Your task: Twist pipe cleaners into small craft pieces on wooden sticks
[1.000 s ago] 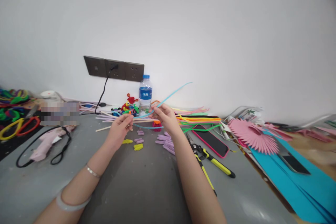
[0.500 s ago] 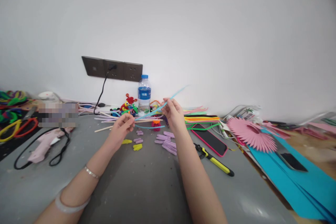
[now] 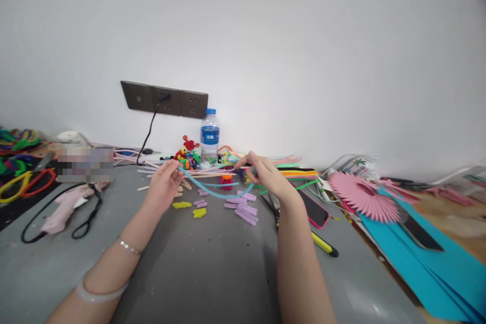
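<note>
Head view: your left hand [image 3: 166, 182] is closed on one end of the blue strip [image 3: 216, 195], center frame. Long axis runs left-right, sagging toward you between hands. Right hand [image 3: 268, 177] has its fingertips together on the other end, index finger pointing left. Both hands touch it, neither nearer. Purple pieces [image 3: 245, 211] sit on the desk [image 3: 197, 273], lower right of the sag.

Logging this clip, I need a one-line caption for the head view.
Two hands hold a sagging blue pipe cleaner.
</note>
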A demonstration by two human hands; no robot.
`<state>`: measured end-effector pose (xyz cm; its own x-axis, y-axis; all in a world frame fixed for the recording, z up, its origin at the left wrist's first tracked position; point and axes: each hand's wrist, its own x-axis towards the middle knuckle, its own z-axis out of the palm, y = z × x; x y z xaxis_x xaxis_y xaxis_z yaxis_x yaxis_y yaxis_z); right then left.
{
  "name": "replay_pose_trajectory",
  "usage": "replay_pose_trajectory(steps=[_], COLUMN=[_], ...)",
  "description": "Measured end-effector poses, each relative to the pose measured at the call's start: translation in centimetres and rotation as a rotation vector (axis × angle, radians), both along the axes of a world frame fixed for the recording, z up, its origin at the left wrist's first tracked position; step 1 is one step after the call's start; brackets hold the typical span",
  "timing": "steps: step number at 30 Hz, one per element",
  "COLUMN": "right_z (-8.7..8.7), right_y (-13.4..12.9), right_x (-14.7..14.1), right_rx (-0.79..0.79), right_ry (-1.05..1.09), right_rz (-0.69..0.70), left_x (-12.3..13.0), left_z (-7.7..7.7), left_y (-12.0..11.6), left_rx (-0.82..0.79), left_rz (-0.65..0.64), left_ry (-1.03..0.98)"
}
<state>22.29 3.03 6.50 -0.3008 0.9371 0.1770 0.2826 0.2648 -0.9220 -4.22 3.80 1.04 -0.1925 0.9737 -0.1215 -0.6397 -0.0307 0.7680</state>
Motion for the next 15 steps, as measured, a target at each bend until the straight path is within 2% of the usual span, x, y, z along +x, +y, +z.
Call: replay_pose_trajectory(steps=[4,8,12,15], right_z=[0.5,-0.3,-1.4,-1.9], right_y=[-0.8,-0.7,-0.2,0.1], right_x=[-2.4,-4.5,-6.0,-6.5], right_rx=[-0.064,-0.143,-0.21,-0.248], right_ry=[-0.085,-0.113,-0.036,0.079], right_rz=[0.129,0.295,0.455,0.486], left_x=[0.5,1.0,1.4,1.6], left_z=[0.3,-0.2,-0.6,-0.6], left_y=[-0.7,-1.2,-1.6,-1.7], left_rx=[-0.011,0.007,0.086,0.155], left_rz=[-0.135,-0.312,-0.41,-0.429], left_ry=[0.081,0.174,0.26,0.327])
